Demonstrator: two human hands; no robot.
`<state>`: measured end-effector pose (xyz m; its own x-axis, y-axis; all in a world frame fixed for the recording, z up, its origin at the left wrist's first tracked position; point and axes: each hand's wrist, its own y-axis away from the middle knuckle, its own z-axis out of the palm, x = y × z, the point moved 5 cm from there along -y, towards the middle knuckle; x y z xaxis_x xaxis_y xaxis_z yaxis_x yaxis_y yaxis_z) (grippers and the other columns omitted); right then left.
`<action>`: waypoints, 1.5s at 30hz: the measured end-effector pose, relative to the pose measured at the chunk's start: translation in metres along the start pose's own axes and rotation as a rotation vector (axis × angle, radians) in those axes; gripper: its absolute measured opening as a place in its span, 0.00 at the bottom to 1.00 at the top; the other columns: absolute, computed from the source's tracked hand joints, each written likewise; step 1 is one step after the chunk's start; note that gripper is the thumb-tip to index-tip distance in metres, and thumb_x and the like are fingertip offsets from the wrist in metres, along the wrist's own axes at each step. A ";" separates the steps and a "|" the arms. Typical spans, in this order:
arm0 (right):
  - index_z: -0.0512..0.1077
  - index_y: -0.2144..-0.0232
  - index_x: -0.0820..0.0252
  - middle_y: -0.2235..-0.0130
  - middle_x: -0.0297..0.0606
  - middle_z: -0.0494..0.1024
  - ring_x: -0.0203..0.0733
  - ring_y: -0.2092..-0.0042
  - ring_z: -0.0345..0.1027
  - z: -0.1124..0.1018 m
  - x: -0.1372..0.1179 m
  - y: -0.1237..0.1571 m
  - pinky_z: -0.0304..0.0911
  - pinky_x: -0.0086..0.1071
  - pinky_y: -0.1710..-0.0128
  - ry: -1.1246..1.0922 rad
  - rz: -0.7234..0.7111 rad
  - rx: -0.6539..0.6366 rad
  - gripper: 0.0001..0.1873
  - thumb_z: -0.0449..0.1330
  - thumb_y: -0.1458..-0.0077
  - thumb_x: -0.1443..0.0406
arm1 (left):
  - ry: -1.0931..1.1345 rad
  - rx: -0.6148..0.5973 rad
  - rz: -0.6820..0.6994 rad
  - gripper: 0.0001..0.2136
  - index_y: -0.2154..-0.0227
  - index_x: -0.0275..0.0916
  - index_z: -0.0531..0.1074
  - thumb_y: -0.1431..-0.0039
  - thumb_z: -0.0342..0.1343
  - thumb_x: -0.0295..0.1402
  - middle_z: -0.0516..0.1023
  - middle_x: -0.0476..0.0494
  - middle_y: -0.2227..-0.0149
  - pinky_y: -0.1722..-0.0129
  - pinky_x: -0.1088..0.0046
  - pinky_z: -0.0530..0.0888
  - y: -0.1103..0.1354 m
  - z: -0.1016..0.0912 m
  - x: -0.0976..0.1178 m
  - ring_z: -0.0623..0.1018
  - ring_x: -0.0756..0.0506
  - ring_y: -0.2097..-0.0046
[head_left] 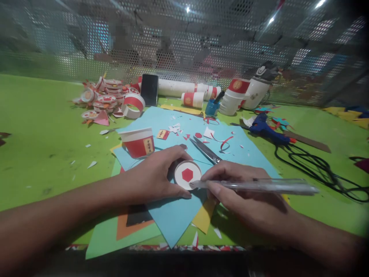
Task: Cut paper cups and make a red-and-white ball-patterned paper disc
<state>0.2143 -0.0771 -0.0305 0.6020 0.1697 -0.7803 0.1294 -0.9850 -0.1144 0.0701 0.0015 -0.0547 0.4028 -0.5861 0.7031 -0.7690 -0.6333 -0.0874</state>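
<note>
My left hand (154, 175) grips a round white paper cup base (180, 181) between thumb and fingers, its flat face turned up. A red paper hexagon (187, 175) lies at the middle of that face. In my right hand (245, 192) is a clear pen (273, 186), its tip at the lower right of the hexagon on the white face. The blades of a pair of scissors (206, 150) show just beyond my right hand, which hides the handles. A cut red-and-white paper cup (138, 143) lies past my left wrist. Blue paper (173, 215) spreads beneath both hands.
Paper scraps (174, 128) litter the blue sheet. At the back are a pile of decorated cup pieces (106, 96), a phone (149, 90), stacked cups (235, 96) and a blue ink pot (212, 107). On the right lies a blue glue gun (266, 130) with a looped black cord (314, 167).
</note>
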 end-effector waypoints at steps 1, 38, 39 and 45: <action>0.74 0.71 0.57 0.73 0.29 0.77 0.31 0.74 0.68 0.000 0.001 0.000 0.62 0.21 0.76 -0.001 0.002 0.001 0.04 0.58 0.48 0.67 | -0.005 0.003 0.003 0.23 0.60 0.42 0.65 0.59 0.66 0.40 0.73 0.52 0.63 0.67 0.73 0.69 0.000 0.000 0.000 0.73 0.47 0.63; 0.74 0.72 0.58 0.75 0.31 0.76 0.33 0.75 0.68 0.000 0.000 -0.001 0.62 0.23 0.77 0.007 0.025 0.014 0.05 0.57 0.48 0.67 | -0.020 0.004 0.017 0.23 0.60 0.41 0.65 0.59 0.66 0.41 0.73 0.50 0.63 0.67 0.73 0.69 0.000 0.000 0.000 0.72 0.47 0.64; 0.74 0.71 0.58 0.74 0.32 0.77 0.33 0.74 0.69 0.000 -0.001 -0.001 0.62 0.23 0.77 0.004 0.030 0.011 0.05 0.57 0.48 0.67 | -0.019 0.003 0.019 0.23 0.60 0.41 0.65 0.59 0.66 0.41 0.73 0.50 0.63 0.67 0.73 0.69 0.000 0.000 0.000 0.72 0.47 0.63; 0.74 0.72 0.59 0.74 0.32 0.77 0.33 0.74 0.69 0.000 -0.002 -0.003 0.62 0.24 0.77 0.004 0.042 -0.002 0.05 0.57 0.48 0.68 | -0.021 -0.002 0.019 0.22 0.60 0.42 0.65 0.58 0.66 0.40 0.72 0.50 0.63 0.67 0.73 0.69 -0.001 0.000 0.001 0.72 0.47 0.64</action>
<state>0.2122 -0.0746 -0.0285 0.6099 0.1280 -0.7821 0.1051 -0.9912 -0.0803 0.0710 0.0012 -0.0534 0.3987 -0.6081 0.6865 -0.7776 -0.6210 -0.0985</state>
